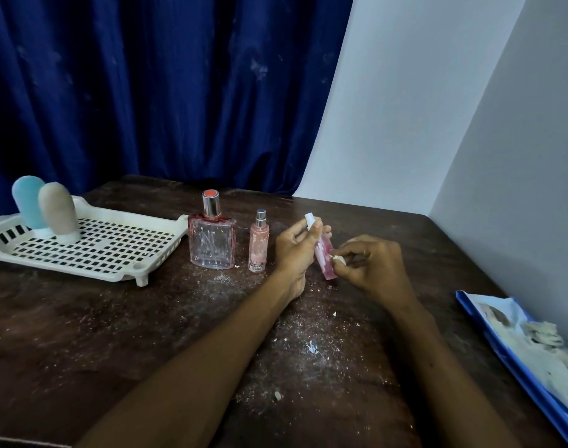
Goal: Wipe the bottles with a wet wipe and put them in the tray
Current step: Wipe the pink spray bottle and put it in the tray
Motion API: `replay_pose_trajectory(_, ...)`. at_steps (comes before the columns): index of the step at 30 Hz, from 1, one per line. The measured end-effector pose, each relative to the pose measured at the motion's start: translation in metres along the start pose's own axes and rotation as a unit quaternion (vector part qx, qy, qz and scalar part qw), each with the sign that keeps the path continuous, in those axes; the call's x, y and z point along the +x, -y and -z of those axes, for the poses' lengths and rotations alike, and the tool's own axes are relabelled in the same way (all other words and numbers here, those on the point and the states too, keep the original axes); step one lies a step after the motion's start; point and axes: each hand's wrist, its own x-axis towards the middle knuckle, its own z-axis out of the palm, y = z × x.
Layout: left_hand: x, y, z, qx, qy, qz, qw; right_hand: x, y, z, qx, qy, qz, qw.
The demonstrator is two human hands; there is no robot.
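Pink bottle (326, 257) w/ white cap (309, 218); cream grid tray (178, 225); blue tube (27, 202), beige tube (58, 210); navy curtain (147, 92)

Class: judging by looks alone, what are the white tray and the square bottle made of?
The tray looks like moulded plastic, matte off-white, given its perforated grid base. The square bottle seems clear glass: see-through, glossy, with a shiny metallic cap.

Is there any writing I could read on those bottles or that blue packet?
No text can be read.
Slim pink bottle: dark print band near its base, too blurred.
Square bottle: faint marks, illegible.
Held bottle: pale pattern, illegible.
Blue packet: blurred picture, no words show.
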Motion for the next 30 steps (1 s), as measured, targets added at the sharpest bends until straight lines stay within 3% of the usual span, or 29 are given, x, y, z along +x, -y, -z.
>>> replay_pose_trajectory(4,0.001,0.001,0.002,0.001,-0.012,-0.001,1.000,-0.002,0.000,0.004,0.011,0.042,-0.024,0.999)
replay_pose_trajectory(7,0.002,0.002,0.001,0.009,-0.015,-0.007,1.000,-0.003,-0.003,0.006,0.001,0.024,-0.058,0.998)
replay_pose_trajectory(12,0.003,0.003,0.002,0.016,-0.022,-0.011,1.000,-0.001,0.000,0.003,0.007,0.021,-0.014,1.000)
replay_pose_trajectory(15,0.003,0.003,0.003,0.019,-0.025,-0.009,0.999,-0.003,-0.001,0.005,0.027,0.046,-0.040,0.998)
replay_pose_trajectory(22,0.001,0.000,0.003,0.030,0.004,0.003,1.000,-0.004,-0.008,0.006,0.033,0.015,-0.091,0.995)
replay_pose_trajectory(30,0.000,-0.002,0.004,0.037,0.031,0.012,0.999,-0.004,-0.005,0.007,0.051,0.048,-0.114,0.991)
